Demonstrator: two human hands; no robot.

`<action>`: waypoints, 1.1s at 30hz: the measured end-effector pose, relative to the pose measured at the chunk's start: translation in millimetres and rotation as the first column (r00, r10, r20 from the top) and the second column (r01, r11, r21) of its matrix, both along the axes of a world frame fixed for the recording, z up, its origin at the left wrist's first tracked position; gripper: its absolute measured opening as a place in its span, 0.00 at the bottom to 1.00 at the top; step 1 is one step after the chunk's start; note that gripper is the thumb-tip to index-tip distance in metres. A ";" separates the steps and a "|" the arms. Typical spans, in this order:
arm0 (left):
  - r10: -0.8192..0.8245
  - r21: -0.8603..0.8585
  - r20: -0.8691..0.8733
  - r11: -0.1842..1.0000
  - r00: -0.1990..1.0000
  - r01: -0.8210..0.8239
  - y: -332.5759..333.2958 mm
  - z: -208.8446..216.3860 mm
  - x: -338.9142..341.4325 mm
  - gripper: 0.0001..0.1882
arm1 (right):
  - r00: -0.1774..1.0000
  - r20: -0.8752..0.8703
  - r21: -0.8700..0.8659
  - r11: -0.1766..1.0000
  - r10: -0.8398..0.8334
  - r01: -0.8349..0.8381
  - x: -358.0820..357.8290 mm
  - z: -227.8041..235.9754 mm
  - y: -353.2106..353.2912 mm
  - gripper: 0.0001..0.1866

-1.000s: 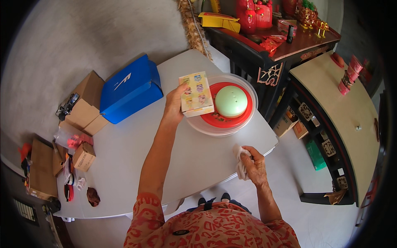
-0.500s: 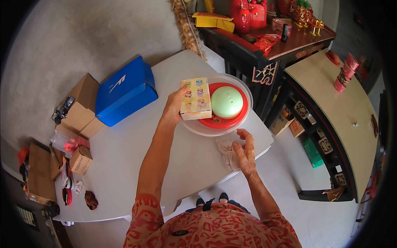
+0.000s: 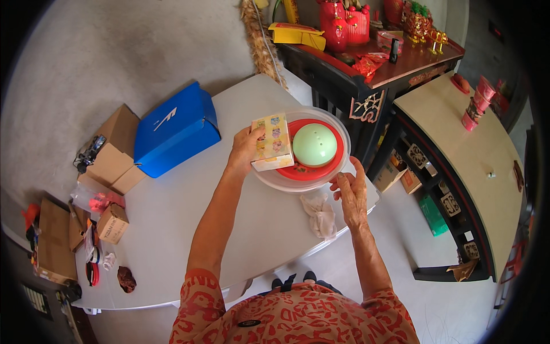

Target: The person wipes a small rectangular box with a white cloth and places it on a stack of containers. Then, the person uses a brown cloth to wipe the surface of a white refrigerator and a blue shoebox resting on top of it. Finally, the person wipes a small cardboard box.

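My left hand (image 3: 244, 150) is closed around the left side of a small pale-yellow carton (image 3: 271, 141) printed with little coloured pictures. The carton overlaps the left part of a round red dish (image 3: 302, 172). On the dish sits a smooth pale-green dome (image 3: 314, 145) with small holes on top. Beneath is a wide, clear plastic round tray (image 3: 274, 182). My right hand (image 3: 352, 198) is at the tray's near right rim, fingers apart and partly bent; whether they touch the rim is unclear. A crumpled whitish cloth (image 3: 321, 217) lies just left of that hand.
A blue box (image 3: 175, 129) and an open brown carton (image 3: 112, 143) stand on the white table (image 3: 183, 229)'s far left. Small boxes, bags and a dark brown lump (image 3: 126, 279) lie nearer. Beyond the right edge stand a dark altar table (image 3: 412, 69) and a curved counter (image 3: 458, 120).
My right hand has moved up and right, from over the cloth to the tray's rim. The cloth shows fully now. My left hand still holds the carton, which has tilted slightly.
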State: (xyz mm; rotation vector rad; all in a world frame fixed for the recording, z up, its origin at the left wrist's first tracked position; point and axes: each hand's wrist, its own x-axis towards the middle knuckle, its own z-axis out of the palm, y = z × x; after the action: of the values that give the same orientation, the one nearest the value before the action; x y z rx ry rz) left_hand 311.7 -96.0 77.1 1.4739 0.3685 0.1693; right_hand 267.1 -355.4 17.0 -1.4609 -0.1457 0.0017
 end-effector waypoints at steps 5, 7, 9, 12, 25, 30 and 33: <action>0.030 -0.061 0.181 0.998 0.983 -0.019 7.8 -2.6 -13.7 0.22 | 0.995 -0.092 0.134 0.991 0.038 -0.025 0.4 -0.4 6.0 0.35; 0.034 -0.026 0.238 0.999 0.971 -0.029 5.0 -4.0 -20.5 0.22 | 0.995 -0.091 0.186 0.982 0.052 -0.034 1.3 -3.0 8.4 0.36; 0.015 -0.034 0.275 0.999 0.961 -0.006 -7.5 -4.9 -25.2 0.22 | 0.996 -0.079 0.227 0.974 0.032 -0.013 4.6 -13.0 9.3 0.35; -0.046 0.029 0.330 0.999 0.943 0.039 -27.3 -5.8 -24.4 0.27 | 0.999 -0.029 0.210 0.977 -0.016 0.022 7.5 -20.3 5.9 0.33; 0.154 0.088 0.275 0.979 0.949 -0.185 -18.3 -21.8 -21.8 0.51 | 0.982 -0.126 0.159 0.980 0.141 -0.120 16.2 -19.2 7.6 0.29; 0.279 0.233 0.227 0.914 0.933 -0.331 -26.2 -19.7 -24.8 0.47 | 0.980 -0.118 0.142 0.979 0.161 -0.144 28.0 -27.2 0.4 0.26; 0.388 0.339 0.107 0.851 0.916 -0.400 -34.4 -24.6 -31.4 0.47 | 0.987 -0.099 0.153 0.982 0.126 -0.110 30.7 -30.5 2.7 0.21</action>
State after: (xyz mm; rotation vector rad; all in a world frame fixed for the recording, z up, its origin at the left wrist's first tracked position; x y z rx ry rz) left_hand 280.3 -130.5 52.6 1.7345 0.6383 0.6197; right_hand 297.7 -352.7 -13.5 -1.2995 -0.1409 0.1631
